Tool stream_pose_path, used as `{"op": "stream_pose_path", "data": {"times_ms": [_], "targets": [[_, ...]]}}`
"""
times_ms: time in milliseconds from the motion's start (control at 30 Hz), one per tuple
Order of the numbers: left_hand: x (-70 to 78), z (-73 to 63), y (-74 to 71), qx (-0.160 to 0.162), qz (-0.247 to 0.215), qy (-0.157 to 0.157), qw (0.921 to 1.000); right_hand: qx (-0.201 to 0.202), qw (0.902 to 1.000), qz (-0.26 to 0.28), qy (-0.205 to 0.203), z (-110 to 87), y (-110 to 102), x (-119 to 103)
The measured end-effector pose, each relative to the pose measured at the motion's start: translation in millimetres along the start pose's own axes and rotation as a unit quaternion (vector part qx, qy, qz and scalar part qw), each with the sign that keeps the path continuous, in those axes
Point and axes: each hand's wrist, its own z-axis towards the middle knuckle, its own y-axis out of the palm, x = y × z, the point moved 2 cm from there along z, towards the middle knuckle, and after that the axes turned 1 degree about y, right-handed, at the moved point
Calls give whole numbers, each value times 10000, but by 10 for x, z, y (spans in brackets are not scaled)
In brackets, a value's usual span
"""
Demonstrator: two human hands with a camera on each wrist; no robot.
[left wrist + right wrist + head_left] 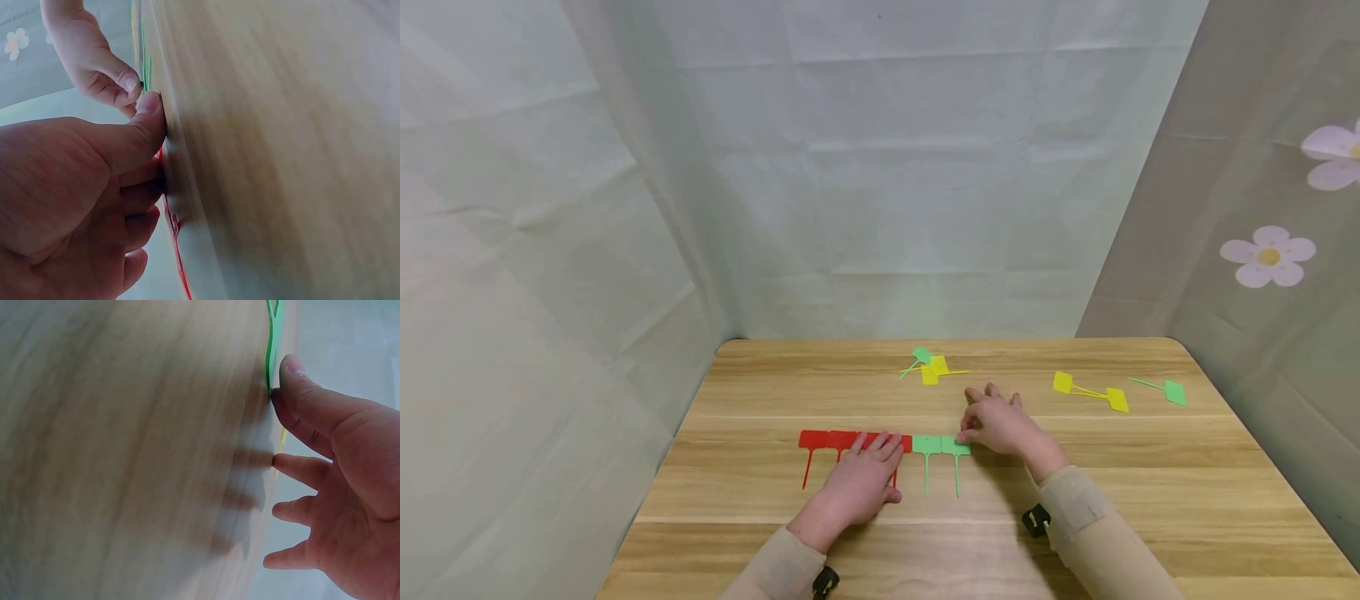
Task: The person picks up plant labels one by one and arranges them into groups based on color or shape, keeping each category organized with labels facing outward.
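Several red cable-tie tags (814, 439) lie edge to edge in a row, tails toward the near side. Two green cable-tie tags carry the row on to the right: an inner green tag (927, 444) and an end green tag (952, 447). My left hand (859, 483) rests on the right part of the red tags with fingers stretched out, hiding some of them. My right hand (1000, 423) has its thumb and index finger pinched at the right edge of the end green tag, also visible in the right wrist view. Its other fingers are spread.
Farther back on the wooden table (745, 392) lies a small pile with a green tag (922, 356) and yellow tags (939, 365). Toward the right are linked yellow tags (1117, 400) and another green tag (1175, 392). Cloth curtains (910, 208) hang behind and at both sides.
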Motion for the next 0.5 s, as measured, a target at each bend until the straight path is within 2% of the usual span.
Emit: {"op": "stream_pose_path", "data": {"times_ms": [267, 400, 500], "targets": [[-15, 6, -28, -32, -34, -15, 10000, -2, 9999, -90, 110, 67, -33, -27], [-12, 10, -35, -124, -66, -51, 9999, 289, 9990, -286, 163, 192, -105, -104], [0, 11, -29, -145, -63, -42, 9999, 545, 9978, -229, 293, 325, -166, -190]]}}
